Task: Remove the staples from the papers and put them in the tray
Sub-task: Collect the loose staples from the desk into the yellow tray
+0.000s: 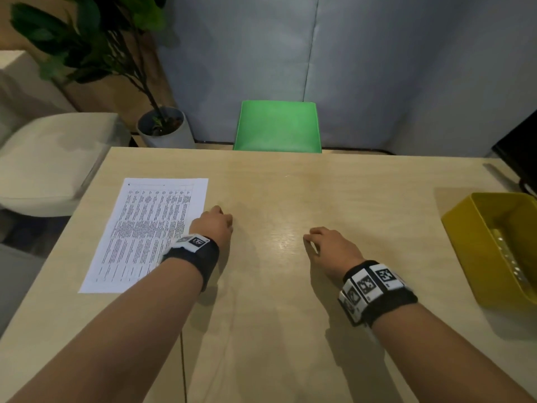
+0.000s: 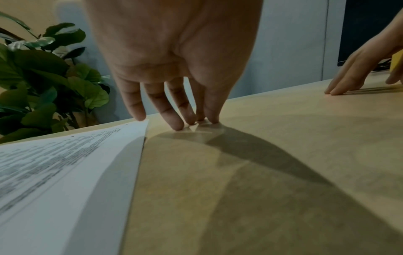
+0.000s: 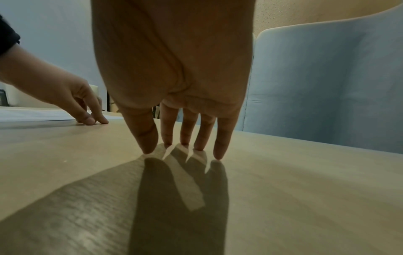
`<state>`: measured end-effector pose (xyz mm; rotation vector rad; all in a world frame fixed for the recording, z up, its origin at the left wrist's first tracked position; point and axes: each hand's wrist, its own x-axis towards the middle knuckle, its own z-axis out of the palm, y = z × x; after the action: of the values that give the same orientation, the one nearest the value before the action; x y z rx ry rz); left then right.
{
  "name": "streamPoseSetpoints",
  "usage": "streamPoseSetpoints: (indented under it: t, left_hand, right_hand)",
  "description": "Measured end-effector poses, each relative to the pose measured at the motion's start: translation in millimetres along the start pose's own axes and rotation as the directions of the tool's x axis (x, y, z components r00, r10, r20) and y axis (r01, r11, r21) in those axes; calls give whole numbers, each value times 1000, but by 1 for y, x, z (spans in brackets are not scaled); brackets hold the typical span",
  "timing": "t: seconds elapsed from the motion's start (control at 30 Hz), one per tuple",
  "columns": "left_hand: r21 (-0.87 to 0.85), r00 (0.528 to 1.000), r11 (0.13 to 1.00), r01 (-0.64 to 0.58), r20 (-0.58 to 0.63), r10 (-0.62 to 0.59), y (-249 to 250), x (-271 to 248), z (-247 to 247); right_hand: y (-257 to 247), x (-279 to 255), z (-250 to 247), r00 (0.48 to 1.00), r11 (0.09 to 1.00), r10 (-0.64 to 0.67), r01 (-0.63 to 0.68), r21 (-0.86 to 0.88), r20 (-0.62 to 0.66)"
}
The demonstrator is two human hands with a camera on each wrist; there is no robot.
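Head | left hand [image 1: 213, 225] relaxed beside papers [image 1: 145, 231] | right hand [image 1: 328, 247] relaxed, tray [image 1: 465, 225] apart

Printed papers [image 1: 145, 231] flat — yellow tray [image 1: 491, 245] apart

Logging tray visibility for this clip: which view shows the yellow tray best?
The head view: the yellow tray sits at the table's right edge, its inside partly visible. The left wrist view catches only a yellow sliver behind the right hand. The right wrist view shows none of it.

I am finding the tray [image 1: 476, 242] cut off by the right edge; print on the papers [image 1: 145, 231] is blurring, staples indiscernible.
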<state>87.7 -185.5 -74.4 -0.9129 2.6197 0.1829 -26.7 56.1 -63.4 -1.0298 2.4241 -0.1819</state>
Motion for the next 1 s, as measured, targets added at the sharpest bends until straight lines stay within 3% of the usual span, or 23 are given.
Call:
streamPoseSetpoints:
  t: [0.3,0.6,1.0]
  left_hand:
    - [-183,988,974,136,-46,-147,1,0,0]
    - [47,997,996,72,-10,-72,5,1,3]
    - [-81,999,997,-3,-36,0,-6,-11,15]
  right_hand:
    - [3,-2,5,1000,1000,1,-1,7,27]
    - [4,-4,3,999,999,0,-2,47,53]
    - [3,-2,-2,996,1000,-9,7,23,91]
